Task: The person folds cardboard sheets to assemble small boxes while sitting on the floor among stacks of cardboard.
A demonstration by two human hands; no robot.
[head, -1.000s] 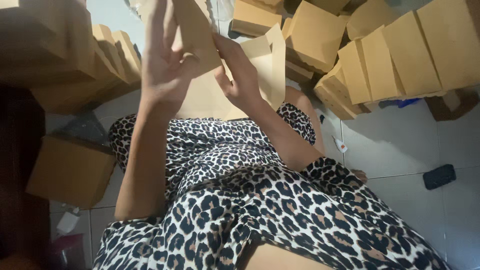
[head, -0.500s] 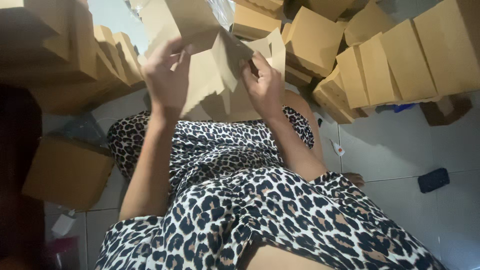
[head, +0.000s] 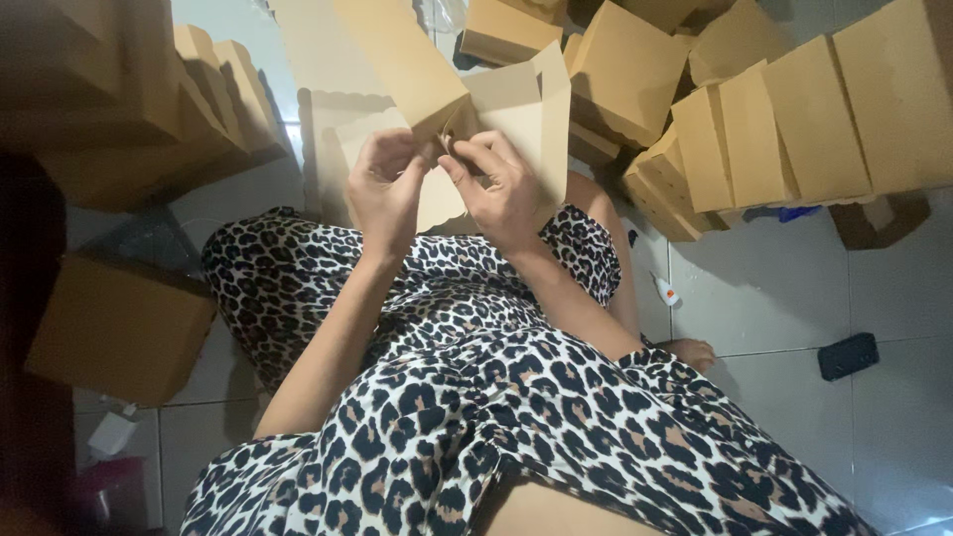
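Observation:
A brown cardboard box blank (head: 516, 109), partly folded, is held up in front of me over my lap. My left hand (head: 385, 191) grips its lower left flap, fingers curled around the edge. My right hand (head: 499, 189) pinches the middle fold beside it, thumb and fingers pressed on the card. The two hands almost touch. A flat scalloped-edged cardboard sheet (head: 328, 129) lies on the floor behind the blank. My leopard-print clothing (head: 476, 377) fills the lower part of the view.
Folded brown boxes are piled at the upper right (head: 794, 119) and at the left (head: 109, 89). One closed box (head: 119, 328) stands by my left side. A small black object (head: 847, 355) and a small white tube (head: 666, 291) lie on the pale tiled floor (head: 774, 298).
Both hands have come down and together on the blank. One second ago my left hand was raised with fingers spread; now it grips a flap, and the blank is more folded.

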